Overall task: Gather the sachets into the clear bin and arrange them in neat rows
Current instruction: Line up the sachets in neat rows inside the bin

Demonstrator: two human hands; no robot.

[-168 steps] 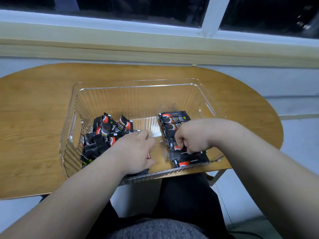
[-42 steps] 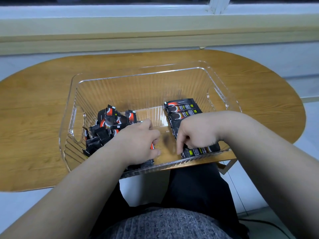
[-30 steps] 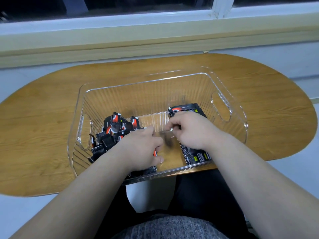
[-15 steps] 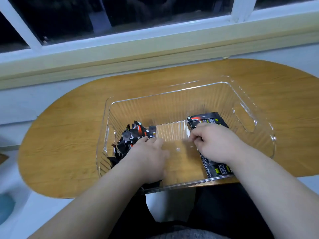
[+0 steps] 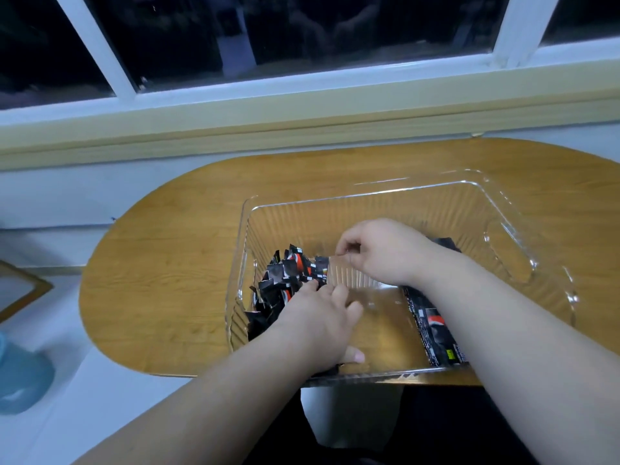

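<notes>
Clear bin (image 5: 496, 209) on the wooden table (image 5: 167, 263): left hand (image 5: 322, 325) is lying palm-down, fingers relaxed, on loose sachets (image 5: 285, 276) at left; right hand (image 5: 382, 253) is curling its fingertips mid-bin, grasp unclear, above the sachet row (image 5: 436, 333) at right.

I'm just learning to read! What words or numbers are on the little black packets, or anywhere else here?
Row of sachets: white print and a small yellow patch, too blurred to read.
Loose pile of sachets: red and white marks only, too small to read.
Clear bin: no writing shows.
Nothing else in view carries text that can be read.
</notes>
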